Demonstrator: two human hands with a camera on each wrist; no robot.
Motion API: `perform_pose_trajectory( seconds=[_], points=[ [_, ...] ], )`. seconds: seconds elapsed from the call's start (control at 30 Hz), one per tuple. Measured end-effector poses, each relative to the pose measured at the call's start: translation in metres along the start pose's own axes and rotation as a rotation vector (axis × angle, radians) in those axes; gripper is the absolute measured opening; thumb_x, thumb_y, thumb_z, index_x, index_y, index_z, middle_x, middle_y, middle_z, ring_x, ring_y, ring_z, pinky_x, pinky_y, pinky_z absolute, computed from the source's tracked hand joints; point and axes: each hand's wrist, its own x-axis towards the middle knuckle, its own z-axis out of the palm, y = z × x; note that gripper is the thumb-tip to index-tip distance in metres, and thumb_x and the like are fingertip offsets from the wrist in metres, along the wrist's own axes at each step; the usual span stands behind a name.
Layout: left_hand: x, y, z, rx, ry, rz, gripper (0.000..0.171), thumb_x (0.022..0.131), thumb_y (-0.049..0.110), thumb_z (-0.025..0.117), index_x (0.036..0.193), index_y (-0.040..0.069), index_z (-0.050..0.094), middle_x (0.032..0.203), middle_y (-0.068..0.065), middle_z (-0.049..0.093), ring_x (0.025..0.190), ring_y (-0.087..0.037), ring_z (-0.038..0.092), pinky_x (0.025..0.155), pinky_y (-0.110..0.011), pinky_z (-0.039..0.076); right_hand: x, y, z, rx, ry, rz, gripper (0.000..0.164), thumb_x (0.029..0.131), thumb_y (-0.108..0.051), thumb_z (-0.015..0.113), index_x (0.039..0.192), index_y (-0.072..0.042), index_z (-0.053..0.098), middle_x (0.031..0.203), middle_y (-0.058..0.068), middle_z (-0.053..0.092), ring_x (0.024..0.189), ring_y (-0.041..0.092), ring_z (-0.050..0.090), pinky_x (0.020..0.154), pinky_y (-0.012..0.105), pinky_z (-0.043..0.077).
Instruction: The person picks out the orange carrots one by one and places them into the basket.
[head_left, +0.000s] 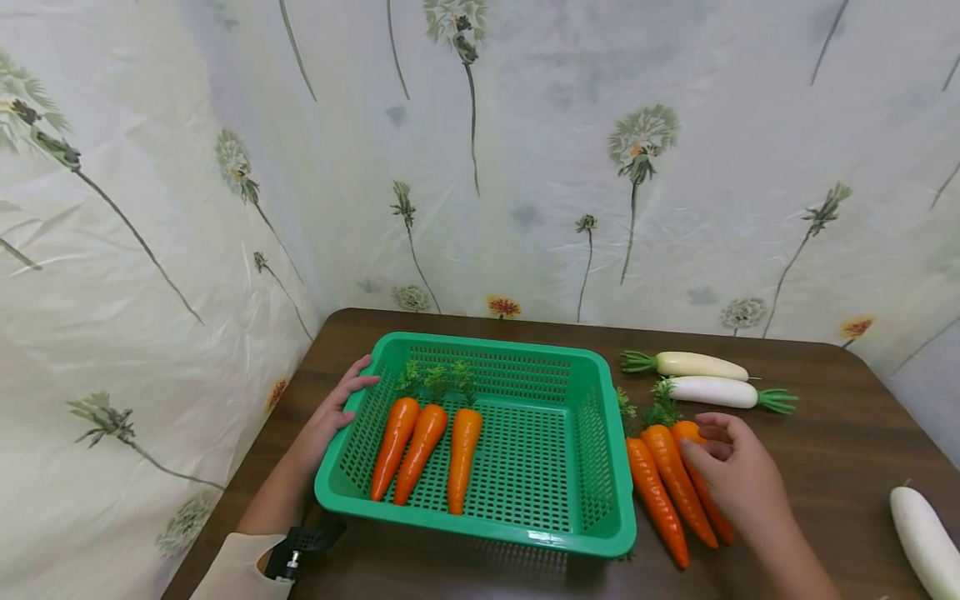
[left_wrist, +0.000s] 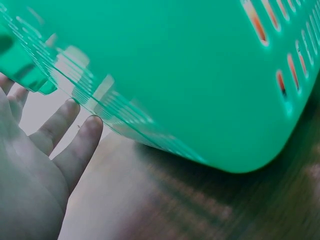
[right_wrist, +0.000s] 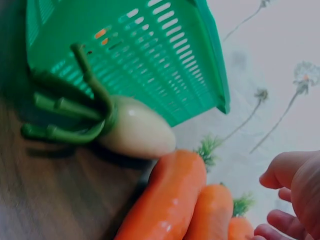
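A green plastic basket (head_left: 532,536) stands on the table, tilted slightly, with three orange carrots inside; one is the carrot (head_left: 464,458) nearest its middle. My left hand (head_left: 330,423) rests against the basket's left side, fingers extended and fingertips at the wall in the left wrist view. Right of the basket lie three more carrots (head_left: 658,500), side by side with leafy tops away from me. Over the rightmost carrot (head_left: 711,504) hovers my right hand (head_left: 742,471), fingers bent loosely. In the right wrist view a gap shows between that hand and the carrots (right_wrist: 170,195).
Behind the loose carrots lie a cream-white radish (head_left: 701,365) and a whiter radish (head_left: 712,392) with green stems. Another white radish (head_left: 926,542) is at the far right edge. A flower-patterned sheet (head_left: 525,208) hangs behind the brown table (head_left: 817,450).
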Motion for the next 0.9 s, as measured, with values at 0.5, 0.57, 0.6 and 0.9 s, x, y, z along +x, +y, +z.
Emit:
perform_pose_trajectory(
  seconds=[0.5,0.57,0.6,0.9],
  points=[
    [0.0,0.0,0.001,-0.011,-0.008,0.023,0.05,0.099,0.004,0.034,0.145,-0.016,0.038,0.174,-0.019,0.005,0.157,-0.021,0.013,0.114,-0.019,0.033,0.0,0.017,-0.012,-0.03,0.062,0.017,0.058,0.103,-0.032,0.063,0.148,0.001,0.046,0.14,0.031,0.055,0.121,0.044,0.058,0.07,0.015,0.043],
    [0.0,-0.001,0.0,-0.01,-0.006,0.03,0.051,0.098,0.002,0.034,0.145,-0.016,0.038,0.174,-0.02,0.006,0.155,-0.013,0.016,0.114,-0.019,0.032,0.0,0.019,-0.012,-0.036,0.053,0.026,0.06,0.103,-0.032,0.063,0.149,0.001,0.045,0.141,0.031,0.054,0.122,0.045,0.058,0.074,0.02,0.047],
    [0.0,-0.001,0.0,-0.009,-0.005,0.032,0.051,0.097,0.001,0.033,0.144,-0.016,0.039,0.174,-0.02,0.006,0.155,-0.01,0.016,0.114,-0.018,0.032,0.0,0.02,-0.012,-0.038,0.047,0.032,0.06,0.103,-0.032,0.063,0.149,0.001,0.045,0.142,0.031,0.054,0.122,0.045,0.058,0.077,0.025,0.049],
    [0.0,-0.002,0.001,-0.012,-0.005,0.027,0.053,0.095,0.0,0.032,0.145,-0.016,0.039,0.175,-0.018,0.007,0.153,-0.007,0.018,0.114,-0.019,0.032,0.001,0.031,-0.014,-0.054,-0.024,0.065,0.068,0.102,-0.032,0.064,0.154,0.002,0.038,0.144,0.033,0.05,0.124,0.047,0.056,0.09,0.053,0.052]
  ],
)
